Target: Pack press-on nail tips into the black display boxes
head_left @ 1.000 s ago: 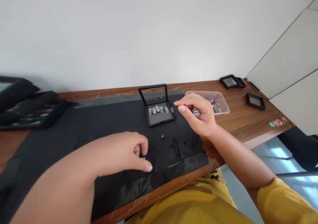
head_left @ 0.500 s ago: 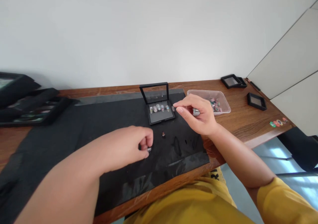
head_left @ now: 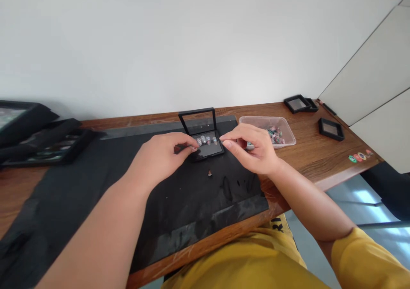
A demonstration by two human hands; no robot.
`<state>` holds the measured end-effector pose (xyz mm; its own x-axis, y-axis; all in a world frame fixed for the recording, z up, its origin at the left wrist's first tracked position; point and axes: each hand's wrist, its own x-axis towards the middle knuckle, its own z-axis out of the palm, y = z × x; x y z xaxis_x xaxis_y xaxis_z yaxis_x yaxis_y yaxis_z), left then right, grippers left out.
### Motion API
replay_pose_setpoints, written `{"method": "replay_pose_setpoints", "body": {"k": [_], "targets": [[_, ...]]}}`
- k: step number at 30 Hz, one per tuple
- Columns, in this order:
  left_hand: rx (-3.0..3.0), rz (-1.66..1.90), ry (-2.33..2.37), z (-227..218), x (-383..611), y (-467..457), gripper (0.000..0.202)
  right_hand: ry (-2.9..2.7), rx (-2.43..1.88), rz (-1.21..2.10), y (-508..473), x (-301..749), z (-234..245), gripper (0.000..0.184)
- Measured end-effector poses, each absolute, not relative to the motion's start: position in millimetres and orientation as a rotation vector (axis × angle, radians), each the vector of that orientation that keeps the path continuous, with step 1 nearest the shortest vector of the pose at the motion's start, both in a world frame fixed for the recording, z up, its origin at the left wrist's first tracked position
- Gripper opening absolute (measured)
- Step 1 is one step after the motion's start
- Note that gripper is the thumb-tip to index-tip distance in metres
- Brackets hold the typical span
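Observation:
A small black display case (head_left: 208, 154) stands with its clear-windowed lid (head_left: 199, 120) raised. Several decorated press-on nails (head_left: 208, 140) lie in a row on its grey insert. My left hand (head_left: 160, 154) is at the case's left front corner, thumb and index finger pinched on what looks like a press-on nail (head_left: 194, 148). By the right edge of the case, my right hand (head_left: 256, 148) is closed in a pinch; whatever its fingertips hold is too small to make out. Something shiny shows inside its curled fingers. One small brownish piece (head_left: 209, 173) lies in front of the case.
A black mat (head_left: 179, 212) covers much of the wooden table (head_left: 307, 152). Behind my right hand sits a clear plastic tub (head_left: 290, 133) with small colourful packets. Black cases (head_left: 331, 129) lie at the right, beyond round stickers (head_left: 361, 156). More black cases (head_left: 64, 141) are stacked left.
My left hand has moved up and forward from the mat to the left side of the case. My right hand has stayed nearly in place beside the case.

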<state>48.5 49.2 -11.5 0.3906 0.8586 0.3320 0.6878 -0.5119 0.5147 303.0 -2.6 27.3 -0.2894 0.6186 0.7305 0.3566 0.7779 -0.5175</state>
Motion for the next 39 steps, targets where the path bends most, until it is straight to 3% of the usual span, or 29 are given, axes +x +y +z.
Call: {"method": "replay_pose_setpoints", "body": {"k": [8, 14, 21, 39], "targets": [[2.360, 1.332, 0.963, 6.8, 72.2, 35.1, 0.018, -1.948, -0.794, 0.386, -2.3, 302.6, 24.3, 0.014], [2.307, 1.616, 0.816, 17.4, 87.8, 15.3, 0.023, -2.002, -0.934, 0.691, -1.4, 297.7, 18.8, 0.025], [2.208, 1.584, 0.896, 18.4, 90.1, 6.3, 0.014, -1.931, -0.910, 0.928, -1.9, 296.6, 20.3, 0.039], [2.253, 1.516, 0.918, 23.0, 89.9, 7.4, 0.022, -1.857, -0.848, 0.840, -7.8, 292.0, 24.0, 0.019]]}}
